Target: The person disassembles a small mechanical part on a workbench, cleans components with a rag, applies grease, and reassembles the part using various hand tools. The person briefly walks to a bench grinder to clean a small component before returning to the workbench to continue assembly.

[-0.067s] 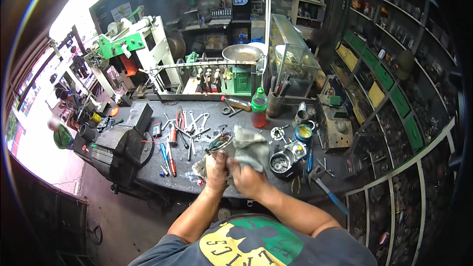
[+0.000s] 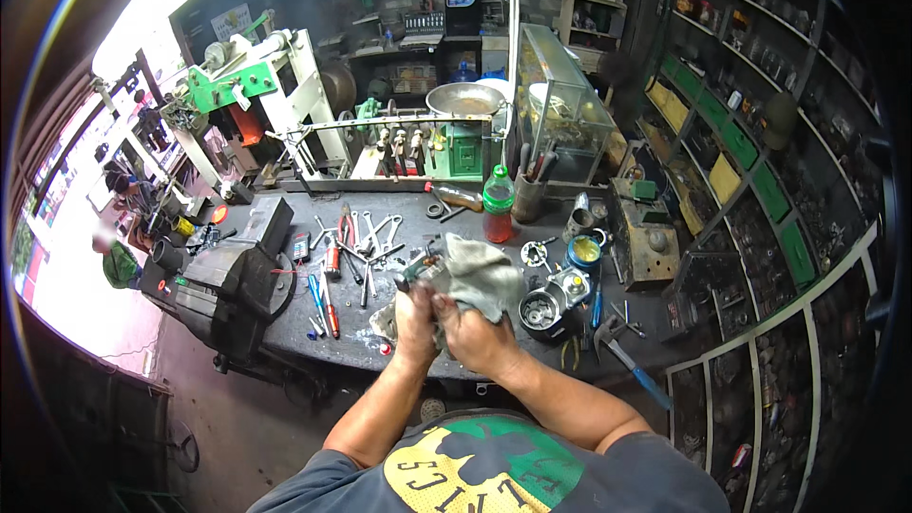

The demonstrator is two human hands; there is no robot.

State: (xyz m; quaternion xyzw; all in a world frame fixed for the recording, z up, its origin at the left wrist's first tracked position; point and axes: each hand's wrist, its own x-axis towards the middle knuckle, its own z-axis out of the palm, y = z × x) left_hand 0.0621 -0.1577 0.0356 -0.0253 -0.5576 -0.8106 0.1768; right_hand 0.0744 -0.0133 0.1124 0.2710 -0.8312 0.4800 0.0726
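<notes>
Close together over the near edge of the workbench [image 2: 285, 331], both my hands are closed. My right hand [image 2: 480, 342] grips a grey-white rag [image 2: 486, 277], which bunches up and droops over its far side. In my left hand [image 2: 414, 328] is a small dark metal part [image 2: 425, 272], pressed against the rag; the fingers and cloth hide much of it, and its exact kind cannot be made out. Right of the rag stands a round metal motor housing [image 2: 543, 310], beside a blue can of yellowish grease [image 2: 584, 252].
Several spanners [image 2: 383, 233], pliers [image 2: 348, 226] and screwdrivers [image 2: 330, 309] lie on the left. Behind stand a green-capped bottle of red liquid [image 2: 498, 204] and a tool holder [image 2: 529, 198]. A blue-handled hammer [image 2: 632, 366] overhangs the right front edge. A large vise [image 2: 228, 271] fills the left end.
My hands have shifted slightly and the rag has changed its folds, its top sinking and spreading to the right. The metal part in my left hand has tilted a little.
</notes>
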